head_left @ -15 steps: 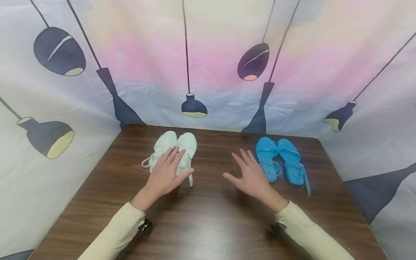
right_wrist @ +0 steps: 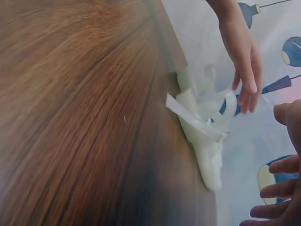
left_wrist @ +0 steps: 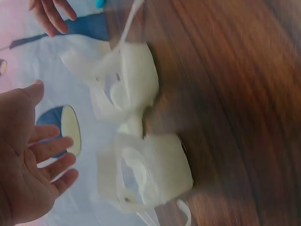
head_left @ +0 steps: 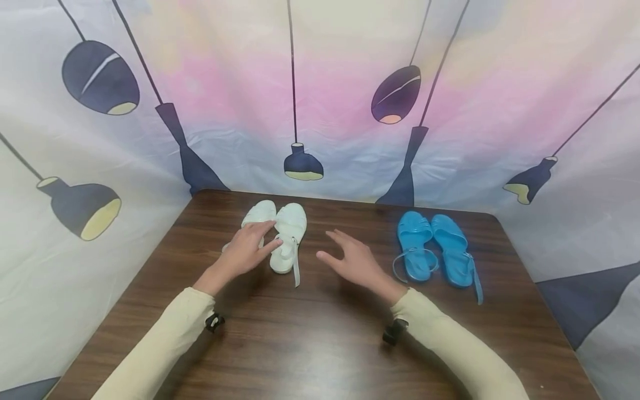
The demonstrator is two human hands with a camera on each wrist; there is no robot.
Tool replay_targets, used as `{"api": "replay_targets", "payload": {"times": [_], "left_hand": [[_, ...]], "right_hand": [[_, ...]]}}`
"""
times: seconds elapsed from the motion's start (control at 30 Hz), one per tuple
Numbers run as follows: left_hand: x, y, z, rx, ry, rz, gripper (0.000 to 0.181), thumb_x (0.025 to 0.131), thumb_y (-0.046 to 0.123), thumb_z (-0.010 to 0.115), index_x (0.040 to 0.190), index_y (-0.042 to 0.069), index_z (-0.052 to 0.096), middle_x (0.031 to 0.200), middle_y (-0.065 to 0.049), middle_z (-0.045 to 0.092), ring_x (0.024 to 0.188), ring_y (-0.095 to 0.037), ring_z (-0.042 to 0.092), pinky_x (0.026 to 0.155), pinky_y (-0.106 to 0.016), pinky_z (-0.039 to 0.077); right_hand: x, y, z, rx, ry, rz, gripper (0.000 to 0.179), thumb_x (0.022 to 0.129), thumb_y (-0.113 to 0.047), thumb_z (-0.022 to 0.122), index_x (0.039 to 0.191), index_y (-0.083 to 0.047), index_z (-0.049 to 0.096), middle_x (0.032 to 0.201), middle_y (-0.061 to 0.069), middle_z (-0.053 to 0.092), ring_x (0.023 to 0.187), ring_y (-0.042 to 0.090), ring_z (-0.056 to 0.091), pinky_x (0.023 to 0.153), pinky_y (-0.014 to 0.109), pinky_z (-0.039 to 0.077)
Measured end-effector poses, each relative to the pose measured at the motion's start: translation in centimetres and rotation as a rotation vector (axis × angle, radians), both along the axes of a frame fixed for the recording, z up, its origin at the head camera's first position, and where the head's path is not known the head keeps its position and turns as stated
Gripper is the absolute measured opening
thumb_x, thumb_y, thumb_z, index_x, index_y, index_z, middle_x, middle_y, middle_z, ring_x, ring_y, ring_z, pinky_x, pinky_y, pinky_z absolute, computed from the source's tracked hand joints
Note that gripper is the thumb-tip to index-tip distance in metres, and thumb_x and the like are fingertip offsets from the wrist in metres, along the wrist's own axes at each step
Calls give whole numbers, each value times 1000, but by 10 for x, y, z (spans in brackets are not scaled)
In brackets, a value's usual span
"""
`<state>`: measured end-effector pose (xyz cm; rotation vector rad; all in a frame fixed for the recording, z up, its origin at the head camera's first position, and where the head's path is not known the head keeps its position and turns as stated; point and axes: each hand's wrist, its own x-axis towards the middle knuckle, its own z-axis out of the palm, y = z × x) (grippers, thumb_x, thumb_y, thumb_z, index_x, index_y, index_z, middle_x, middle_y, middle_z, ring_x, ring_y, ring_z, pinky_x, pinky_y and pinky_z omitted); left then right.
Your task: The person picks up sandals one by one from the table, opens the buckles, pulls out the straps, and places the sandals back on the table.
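Note:
A pair of white sandals (head_left: pixel 291 222) lies side by side on the brown wooden table (head_left: pixel 310 333), toes toward the back. My left hand (head_left: pixel 245 248) hovers over the left white sandal and hides much of it; the left wrist view shows the fingers apart from both shoes. To the right of the pair, my right hand (head_left: pixel 352 264) is held above the table with fingers extended and nothing in them. In the right wrist view a loose strap (right_wrist: pixel 193 117) sticks out from the near white sandal.
A pair of blue sandals (head_left: pixel 415 239) lies at the table's right, straps undone or loose. Behind the table hangs a cloth backdrop (head_left: pixel 340 100) printed with lamps, reaching round both sides. A black band (head_left: pixel 395 331) sits at the right wrist.
My right hand has moved left, away from the blue sandals and toward the white pair. The left hand has shifted slightly left and up, uncovering more of the right white sandal.

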<state>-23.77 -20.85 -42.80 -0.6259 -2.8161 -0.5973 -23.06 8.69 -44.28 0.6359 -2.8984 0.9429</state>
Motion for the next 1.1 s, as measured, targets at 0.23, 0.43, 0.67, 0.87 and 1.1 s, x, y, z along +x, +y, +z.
{"api": "replay_targets", "payload": {"times": [0.23, 0.43, 0.67, 0.87, 1.1], "left_hand": [[-20, -9, -2, -38, -11, -23, 51, 98, 33, 69, 135, -2, 63, 132, -19, 67, 123, -44, 58, 104, -63, 43], [-32, -10, -6, -63, -68, -92, 48, 98, 29, 69, 133, -4, 64, 129, -20, 68, 123, -42, 59, 107, -60, 43], [-37, -8, -9, -89, -100, -140, 41, 101, 23, 64, 129, -7, 64, 119, -22, 71, 114, -40, 65, 101, -57, 48], [-39, -9, -13, -94, -97, -175, 30, 104, 15, 60, 124, -5, 67, 114, -18, 73, 105, -35, 68, 95, -53, 53], [-37, -8, -15, -105, -104, -158, 26, 104, 11, 59, 123, -4, 67, 110, -16, 73, 99, -33, 68, 87, -50, 54]], "right_hand": [[-17, -31, -8, -79, -22, 44, 66, 98, -60, 59, 148, -17, 54, 148, 4, 57, 136, 25, 54, 111, 49, 44], [-29, -54, -19, -153, -68, 34, 61, 99, -53, 62, 144, -12, 59, 143, 8, 61, 134, 29, 56, 108, 52, 47], [-35, -71, -30, -192, -145, 6, 65, 99, -56, 59, 141, -7, 61, 126, 10, 71, 117, 25, 66, 98, 45, 53], [-37, -80, -31, -183, -223, -14, 67, 99, -61, 53, 140, -8, 62, 128, 12, 70, 107, 24, 66, 94, 44, 53], [-35, -86, -33, -207, -272, -25, 64, 102, -60, 48, 136, -8, 65, 108, 8, 75, 89, 17, 70, 87, 39, 55]]}}
